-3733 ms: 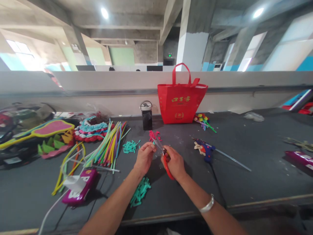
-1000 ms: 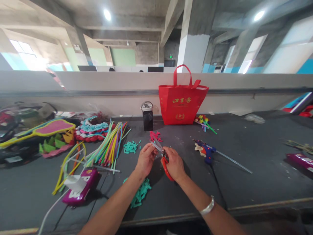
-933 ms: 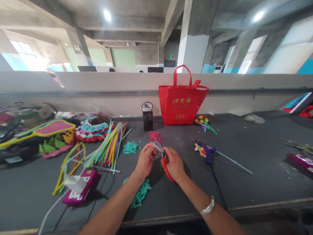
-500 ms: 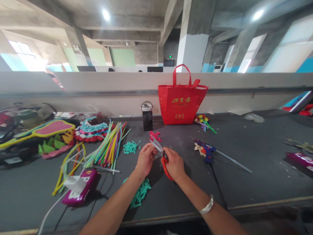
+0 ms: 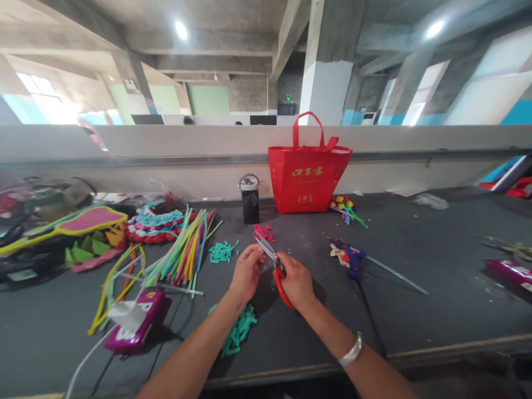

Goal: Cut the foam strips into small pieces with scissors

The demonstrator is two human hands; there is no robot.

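Observation:
My right hand (image 5: pixel 296 281) grips a pair of scissors (image 5: pixel 284 289) by its red-orange handles, the blades pointing up and left. Close beside the blades, my left hand (image 5: pixel 246 271) is pinched; whatever sits between its fingertips is too small to make out. Just beyond the blade tips lies a pile of short red pieces (image 5: pixel 266 232). Short teal pieces (image 5: pixel 221 252) form a small heap left of my left hand. A larger heap of teal-green pieces (image 5: pixel 240 332) rests under my left forearm, which partly hides it.
Left of my hands lies a bundle of coloured pipe cleaners (image 5: pixel 189 249), with a purple power strip (image 5: pixel 139 324) nearer me. A dark cup (image 5: pixel 250 205) and a red bag (image 5: pixel 310 180) stand behind. A blue glue gun (image 5: pixel 353 260) with its cord lies to the right.
The hands and scissors hold nearly the same place. The view has tilted very slightly; nothing else visibly moves.

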